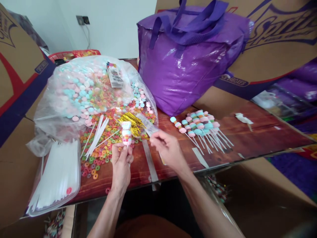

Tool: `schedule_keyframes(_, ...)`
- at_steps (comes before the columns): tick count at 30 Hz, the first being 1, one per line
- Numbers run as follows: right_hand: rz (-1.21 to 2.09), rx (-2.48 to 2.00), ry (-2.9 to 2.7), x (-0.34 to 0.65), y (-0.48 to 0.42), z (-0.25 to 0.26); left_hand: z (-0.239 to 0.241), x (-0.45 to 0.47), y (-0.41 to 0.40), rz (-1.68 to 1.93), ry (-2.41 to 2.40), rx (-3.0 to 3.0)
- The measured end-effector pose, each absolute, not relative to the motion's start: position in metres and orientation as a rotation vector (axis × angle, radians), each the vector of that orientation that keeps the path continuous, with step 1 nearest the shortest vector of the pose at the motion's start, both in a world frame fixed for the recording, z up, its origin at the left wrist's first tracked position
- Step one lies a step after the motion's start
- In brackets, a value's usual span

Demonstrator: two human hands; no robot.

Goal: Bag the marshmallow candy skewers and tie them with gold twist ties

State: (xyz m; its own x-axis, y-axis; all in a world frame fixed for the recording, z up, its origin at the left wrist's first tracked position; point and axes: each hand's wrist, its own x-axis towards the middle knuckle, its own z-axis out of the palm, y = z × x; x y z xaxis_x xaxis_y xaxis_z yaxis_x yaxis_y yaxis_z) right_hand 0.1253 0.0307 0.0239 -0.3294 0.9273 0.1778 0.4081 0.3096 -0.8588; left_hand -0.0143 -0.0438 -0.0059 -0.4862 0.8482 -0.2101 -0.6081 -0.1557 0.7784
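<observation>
My left hand [121, 162] is closed around the lower end of a candy skewer [126, 134], which stands upright with pale and coloured sweets and a shiny clear wrapper over them. Just to the right, my right hand [167, 148] has its fingers curled together; what they hold, if anything, I cannot make out. A thin yellowish strip [162, 159] shows beneath that hand. Behind the skewer lies a bunch of gold twist ties [132, 124], beside a clear plastic sleeve [146, 124]. Loose white sticks [97, 135] rest on ring-shaped gummies [109, 140] to the left.
A big clear bag [49, 96] of pastel sweets spreads across the back left, with a packet [115, 76] on top. White sticks fill a plastic tub [76, 185] at front left. Finished-looking candy skewers [201, 124] lie at right. Behind stands a purple bag [185, 72].
</observation>
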Motion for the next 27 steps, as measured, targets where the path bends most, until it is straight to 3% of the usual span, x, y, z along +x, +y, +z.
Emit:
schedule_keyframes(3,1.205,-1.129,-1.669,0.125,-0.001,0.004,-0.005,0.001,-0.044,1.700,1.010,0.420)
schedule_keyframes(15,1.192,-1.186,-1.542,0.140,-0.020,-0.016,-0.009,0.032,-0.043,1.503,0.990,0.494)
schedule_keyframes(23,1.385,-0.873,-1.544,0.159,-0.023,-0.002,0.008,0.017,-0.048,1.025,0.707,0.212)
schedule_keyframes(27,1.190,-0.901,-1.722,0.165,-0.021,-0.005,0.005,0.027,-0.048,1.062,0.823,0.359)
